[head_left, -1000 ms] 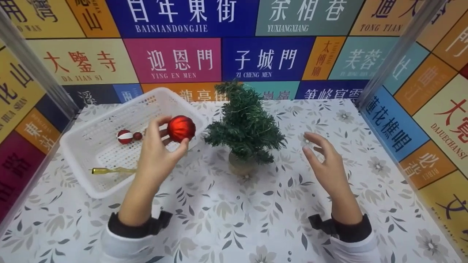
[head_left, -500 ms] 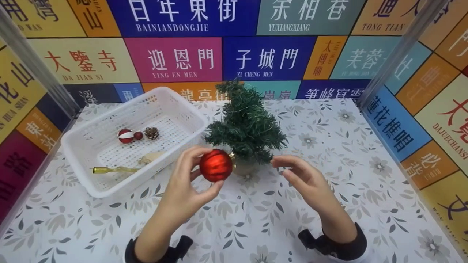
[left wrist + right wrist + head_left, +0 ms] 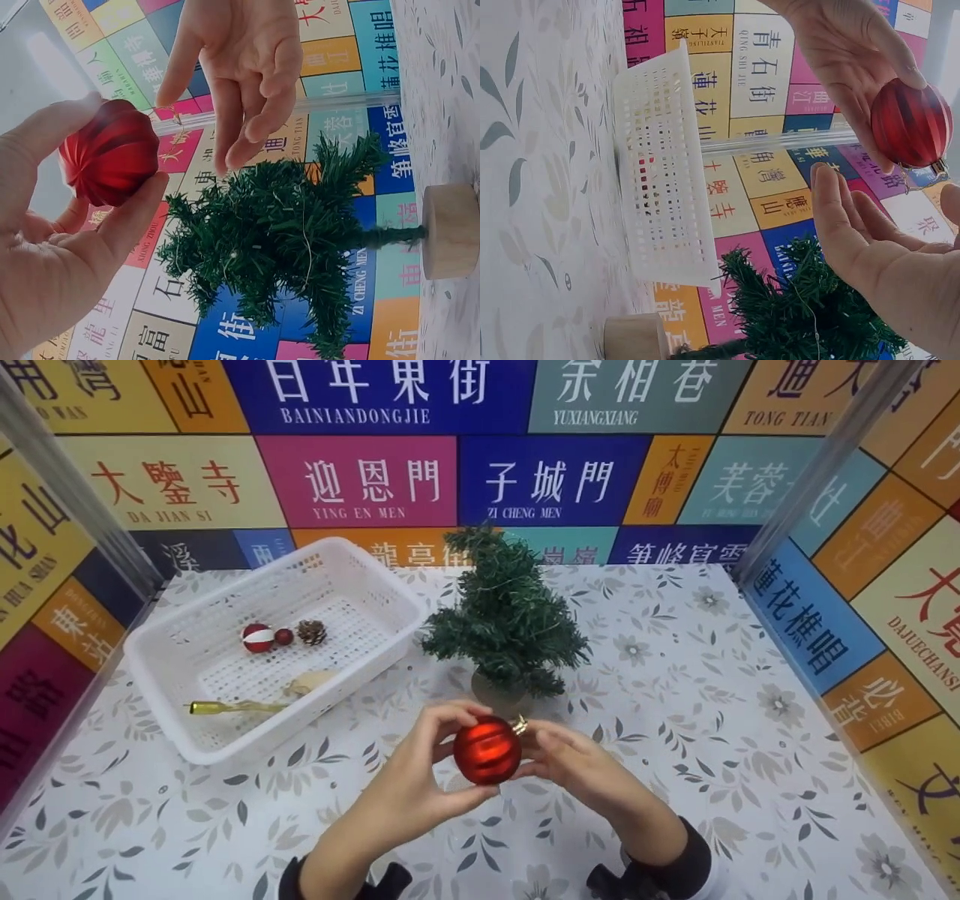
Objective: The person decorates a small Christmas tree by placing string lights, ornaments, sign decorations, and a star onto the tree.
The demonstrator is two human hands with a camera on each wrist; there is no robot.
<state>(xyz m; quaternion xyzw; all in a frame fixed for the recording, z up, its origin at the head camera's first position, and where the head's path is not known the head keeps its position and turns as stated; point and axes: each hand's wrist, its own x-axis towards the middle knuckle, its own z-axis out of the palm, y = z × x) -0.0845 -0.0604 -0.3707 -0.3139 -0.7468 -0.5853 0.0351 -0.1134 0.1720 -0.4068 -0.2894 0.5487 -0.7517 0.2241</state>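
Pinching a shiny red ribbed ball (image 3: 487, 750) between thumb and fingers, the person's left hand (image 3: 409, 776) holds it above a white tabletop printed with grey leaves (image 3: 435, 851); the right hand (image 3: 581, 772) is just beside the ball's small gold cap (image 3: 520, 726), its thumb and fingers apart and, by both wrist views, clamped on nothing, though whether a fingertip brushes the gold loop I cannot tell. Beyond the hands stands a bushy dark-green artificial tree (image 3: 517, 615) on a round pale wooden base (image 3: 454, 232), a thin wire among its branches and no ball seen on it. Taking up the red ball looks done; it is apart from the tree, and its cap seems the part in hand. Left of the tree, a white perforated plastic basket (image 3: 225, 611) holds pieces no hand touches: a slim gold item (image 3: 232, 708), a beige piece (image 3: 306, 683), a red-and-white ball (image 3: 257, 638), a small dark-red bead (image 3: 283, 637) and a brown pine cone (image 3: 311, 632). Farthest back rises a wall of coloured sign panels (image 3: 360, 484)
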